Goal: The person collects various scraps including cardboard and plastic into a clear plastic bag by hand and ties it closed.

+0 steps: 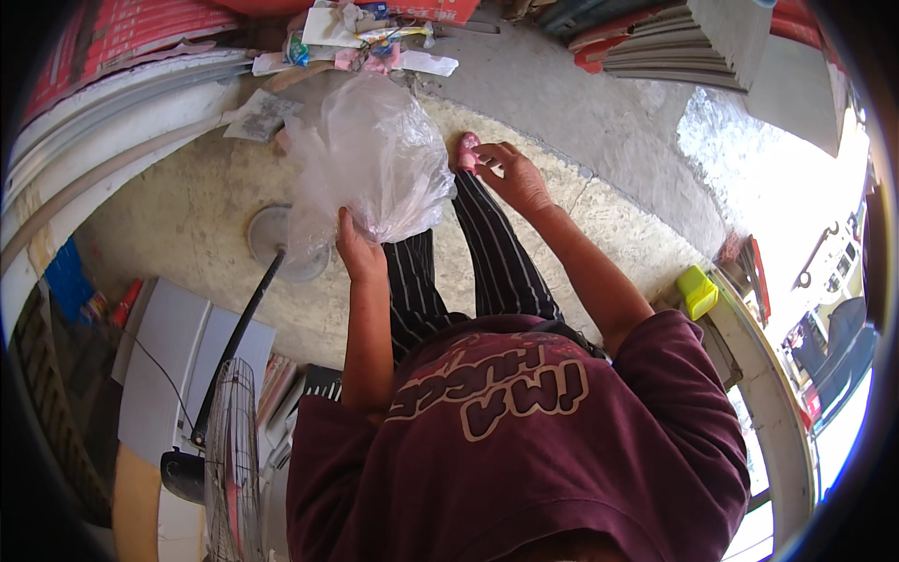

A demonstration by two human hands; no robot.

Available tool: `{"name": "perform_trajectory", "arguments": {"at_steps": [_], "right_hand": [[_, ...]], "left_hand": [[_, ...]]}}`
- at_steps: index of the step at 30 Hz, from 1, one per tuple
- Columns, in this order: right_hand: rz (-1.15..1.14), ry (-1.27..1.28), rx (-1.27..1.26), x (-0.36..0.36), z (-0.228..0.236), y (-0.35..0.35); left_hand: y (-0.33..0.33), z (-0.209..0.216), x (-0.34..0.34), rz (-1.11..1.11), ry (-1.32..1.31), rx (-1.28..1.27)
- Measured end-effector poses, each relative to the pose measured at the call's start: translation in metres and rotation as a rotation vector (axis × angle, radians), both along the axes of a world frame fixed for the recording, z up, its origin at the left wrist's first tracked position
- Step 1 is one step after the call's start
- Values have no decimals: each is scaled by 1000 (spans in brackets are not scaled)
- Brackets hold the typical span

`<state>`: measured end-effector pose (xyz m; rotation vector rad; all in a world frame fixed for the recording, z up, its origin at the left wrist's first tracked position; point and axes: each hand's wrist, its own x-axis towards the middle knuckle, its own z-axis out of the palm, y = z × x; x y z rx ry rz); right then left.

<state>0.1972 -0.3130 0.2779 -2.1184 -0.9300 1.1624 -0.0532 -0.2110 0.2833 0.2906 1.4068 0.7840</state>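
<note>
Clear plastic is filling the upper mid of the view: a big, crinkly plastic bag [379,150] is bulging out in front of the person, a bit L of centre, above the floor. L hand [361,248] is clamping onto the bag's lower edge, thumb pointing up along the film; most other L fingers are hiding in/behind the plastic, so can't tell exactly how they're set. R hand [518,178] is hovering just R of the bag, separate from it, fingers half-curled, thumb & fingertips standing apart. In this view its fingertips are showing right by a pinkish-red shoe [467,145].

Person is wearing a maroon tee [524,450] w/ outlined lettering & dark striped trousers [501,253], legs showing btwn the arms; bag's bottom is hiding pt of the L leg.

L side: round fan base [267,228] is sitting on the concrete floor [178,215], partly behind the bag; black pole [245,328] is running from it twd a wire fan cage [234,459] nr the bottom. Pale grey boxes [164,337] are standing beside the pole.

Top: paper & pkg scraps [375,37] are lying in a heap. Upper R: grey sheets [674,47] are standing in a stack. Far R: yellow-green container [697,292] is resting nr the doorway side, & a white vehicle [829,262] is standing outside in glare.
</note>
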Motion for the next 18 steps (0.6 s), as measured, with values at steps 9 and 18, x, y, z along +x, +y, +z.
{"name": "perform_trajectory", "arguments": {"at_steps": [9,18], "right_hand": [[251,137,118,-61,10,28],[125,-54,-155,-50,-58,38]], "left_hand": [[-24,-30,26,-58,-51,-67],[16,-78,-11,-26,6,-83]]}}
